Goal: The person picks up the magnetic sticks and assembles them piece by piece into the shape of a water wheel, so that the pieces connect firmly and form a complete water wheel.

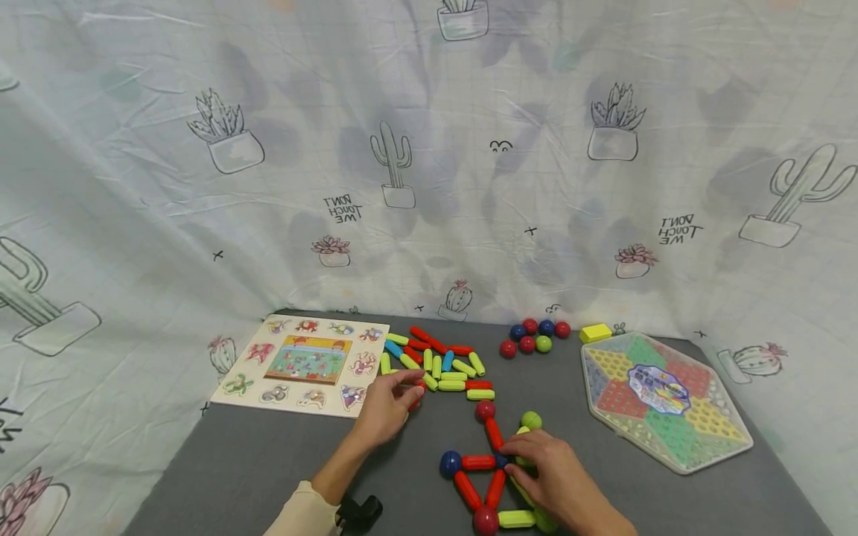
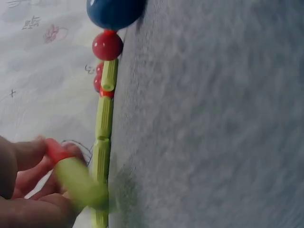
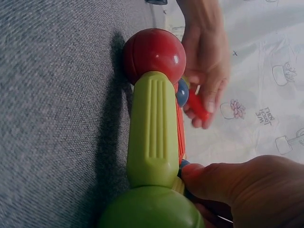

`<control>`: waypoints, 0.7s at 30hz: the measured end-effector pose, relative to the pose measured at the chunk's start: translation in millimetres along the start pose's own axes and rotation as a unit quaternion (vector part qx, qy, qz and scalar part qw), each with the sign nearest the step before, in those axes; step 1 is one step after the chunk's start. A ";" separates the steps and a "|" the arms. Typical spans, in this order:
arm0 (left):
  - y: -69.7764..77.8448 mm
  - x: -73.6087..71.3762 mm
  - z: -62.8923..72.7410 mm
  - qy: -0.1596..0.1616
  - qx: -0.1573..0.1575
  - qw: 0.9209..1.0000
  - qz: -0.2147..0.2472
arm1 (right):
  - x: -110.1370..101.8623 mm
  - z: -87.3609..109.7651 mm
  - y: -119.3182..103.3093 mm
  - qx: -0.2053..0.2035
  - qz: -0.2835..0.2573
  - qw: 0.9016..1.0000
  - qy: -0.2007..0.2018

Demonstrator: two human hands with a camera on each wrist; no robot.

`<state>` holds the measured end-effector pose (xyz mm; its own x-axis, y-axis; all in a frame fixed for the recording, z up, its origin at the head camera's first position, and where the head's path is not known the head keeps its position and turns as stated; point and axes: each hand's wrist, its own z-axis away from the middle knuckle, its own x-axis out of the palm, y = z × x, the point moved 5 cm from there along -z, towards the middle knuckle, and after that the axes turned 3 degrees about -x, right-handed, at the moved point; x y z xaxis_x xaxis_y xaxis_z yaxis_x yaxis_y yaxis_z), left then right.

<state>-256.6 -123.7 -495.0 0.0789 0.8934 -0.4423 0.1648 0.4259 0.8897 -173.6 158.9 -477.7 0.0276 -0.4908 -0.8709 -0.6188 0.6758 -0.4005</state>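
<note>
My left hand pinches a red magnetic rod between thumb and fingers, beside the pile. A yellow-green rod hangs end to end from it, blurred in the left wrist view. My right hand grips a dark blue ball, mostly covered by the fingers, within a flat frame of rods and balls. Red rods join that ball to another blue ball, a lower red ball and an upper red ball. A yellow-green rod links the lower red ball to a green ball.
Several loose rods lie beyond my left hand. Red, blue and green balls cluster at the back, near a yellow block. A wooden puzzle board is at left, a hexagonal checkers board at right. A patterned curtain hangs behind.
</note>
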 end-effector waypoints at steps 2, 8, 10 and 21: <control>-0.8 3.8 2.0 -0.023 0.000 0.999 -0.033 | -0.5 -0.1 -0.2 0.000 0.000 1.000 0.000; 15.9 10.5 14.7 -0.030 0.050 0.975 -0.215 | -0.2 -0.5 -0.7 0.003 -0.001 1.000 -0.006; 23.3 8.4 19.4 -0.013 0.049 0.960 -0.275 | 0.5 -0.3 -1.0 -0.001 -0.001 1.000 -0.003; 17.1 18.2 21.1 -0.038 0.100 0.923 -0.370 | 1.2 0.8 -0.7 -0.003 0.003 1.000 0.003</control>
<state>-231.6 -103.1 -490.2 -0.0608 0.3527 -0.9338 0.3779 0.8740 0.3055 -172.5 158.2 -478.6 0.0196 -0.4897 -0.8717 -0.6232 0.6758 -0.3936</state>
